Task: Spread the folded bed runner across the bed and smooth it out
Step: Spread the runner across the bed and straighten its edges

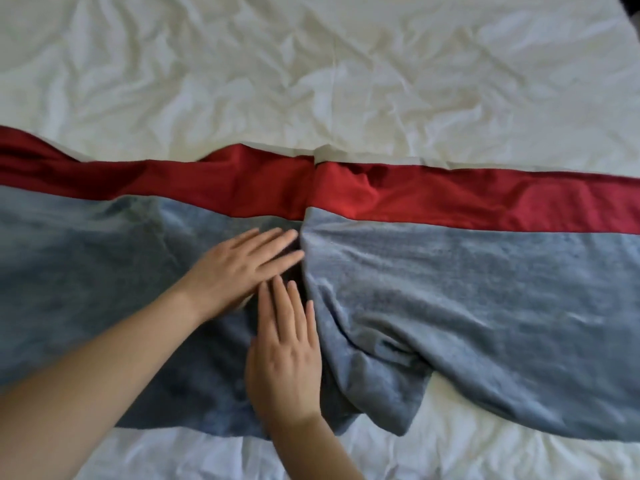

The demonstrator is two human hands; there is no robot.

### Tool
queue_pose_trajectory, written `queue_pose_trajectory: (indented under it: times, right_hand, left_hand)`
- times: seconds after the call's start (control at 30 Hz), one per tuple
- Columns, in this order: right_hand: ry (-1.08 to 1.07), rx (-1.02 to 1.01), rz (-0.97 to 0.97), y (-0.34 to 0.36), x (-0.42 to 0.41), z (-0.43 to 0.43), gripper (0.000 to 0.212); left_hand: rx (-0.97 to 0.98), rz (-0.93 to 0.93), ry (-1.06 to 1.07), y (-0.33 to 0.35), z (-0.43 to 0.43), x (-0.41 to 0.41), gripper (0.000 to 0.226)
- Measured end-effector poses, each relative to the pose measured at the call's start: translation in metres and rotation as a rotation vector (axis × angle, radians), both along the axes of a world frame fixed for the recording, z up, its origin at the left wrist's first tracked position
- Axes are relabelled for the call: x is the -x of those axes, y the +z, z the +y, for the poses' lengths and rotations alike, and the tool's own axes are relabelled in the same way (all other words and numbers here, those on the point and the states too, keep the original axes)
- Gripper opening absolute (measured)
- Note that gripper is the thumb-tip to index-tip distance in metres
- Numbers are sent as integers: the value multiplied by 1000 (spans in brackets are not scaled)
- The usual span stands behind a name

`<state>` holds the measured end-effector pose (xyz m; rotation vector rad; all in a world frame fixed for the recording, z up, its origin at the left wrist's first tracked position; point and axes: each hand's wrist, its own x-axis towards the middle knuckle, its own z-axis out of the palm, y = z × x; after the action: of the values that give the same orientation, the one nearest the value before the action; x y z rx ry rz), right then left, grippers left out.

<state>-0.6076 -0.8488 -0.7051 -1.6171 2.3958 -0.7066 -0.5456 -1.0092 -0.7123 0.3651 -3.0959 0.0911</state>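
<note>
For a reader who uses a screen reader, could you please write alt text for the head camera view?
Two bare hands, the left hand and the right hand, press flat on a grey bed runner with a red band, laid across a wrinkled white sheet. A bunched fold sits right of the hands.

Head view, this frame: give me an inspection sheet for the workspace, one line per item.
Surface: white sheet covers the bed, heavily creased.
Job's things: bed runner, grey with a red band along its far edge, lies unfolded across the bed; a ridge runs down its middle and its near edge is bunched right of centre.
Clutter: nothing seen.
Grippers: left hand and right hand lie flat, palms down, on the grey cloth beside the ridge.
Cables: nothing seen.
Surroundings: a dark patch at the top right corner, too little to identify.
</note>
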Motion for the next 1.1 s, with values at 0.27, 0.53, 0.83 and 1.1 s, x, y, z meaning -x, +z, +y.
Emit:
queue_pose_trajectory:
  times: [0.27, 0.53, 0.83, 1.1]
  right_hand:
    - [389, -401, 75, -43, 24, -56, 85]
    - [397, -325, 109, -52, -3, -89, 22]
    - [524, -259, 62, -39, -76, -148, 10]
    - [488, -169, 78, -18, -96, -128, 26]
  left_hand:
    - [-358, 133, 1044, -38, 42, -71, 71]
    - [-412, 453, 1005, -48, 50, -53, 19]
    - [-175, 224, 845, -32, -12, -144, 21]
    - [-13, 188, 938, -5, -32, -182, 19]
